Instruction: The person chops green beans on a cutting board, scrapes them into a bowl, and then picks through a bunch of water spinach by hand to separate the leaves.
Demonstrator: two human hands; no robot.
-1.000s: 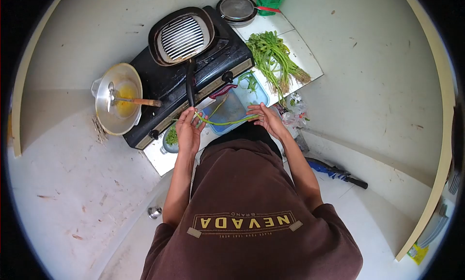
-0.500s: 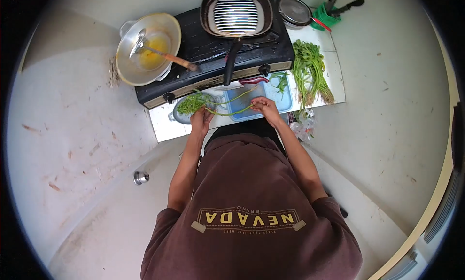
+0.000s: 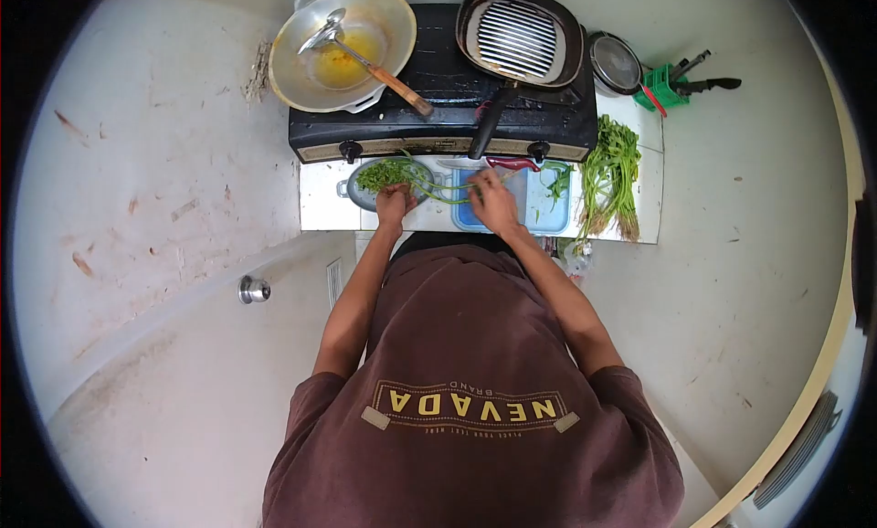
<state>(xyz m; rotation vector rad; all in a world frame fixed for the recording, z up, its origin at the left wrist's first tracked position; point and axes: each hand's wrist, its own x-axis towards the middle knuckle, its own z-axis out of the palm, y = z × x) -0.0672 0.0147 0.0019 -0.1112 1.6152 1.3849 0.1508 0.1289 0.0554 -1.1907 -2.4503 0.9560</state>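
My left hand (image 3: 396,205) is closed at the near edge of a grey oval dish (image 3: 362,200) and grips the leafy end of some long green vegetable stems (image 3: 442,186). Finely broken or chopped greens (image 3: 382,174) lie in that dish. The stems stretch right to my right hand (image 3: 493,204), whose fingers pinch their thin ends above a blue tray (image 3: 554,219). At the tray's back edge rests a knife with a red handle (image 3: 513,164). Some loose green leaves (image 3: 555,179) lie in the tray's right part.
Behind the tray stands a black stove (image 3: 438,135), with a wok (image 3: 290,64) holding yellow oil and a ladle (image 3: 379,71), and a grill pan (image 3: 521,39) whose handle points toward me. A bundle of rooted greens (image 3: 610,176), a strainer (image 3: 615,64) and a green utensil holder (image 3: 664,85) stand right.
The camera view has shifted, so the stove and counter appear farther right and higher. My right hand has moved closer to my left, and the stems between them hang slacker.
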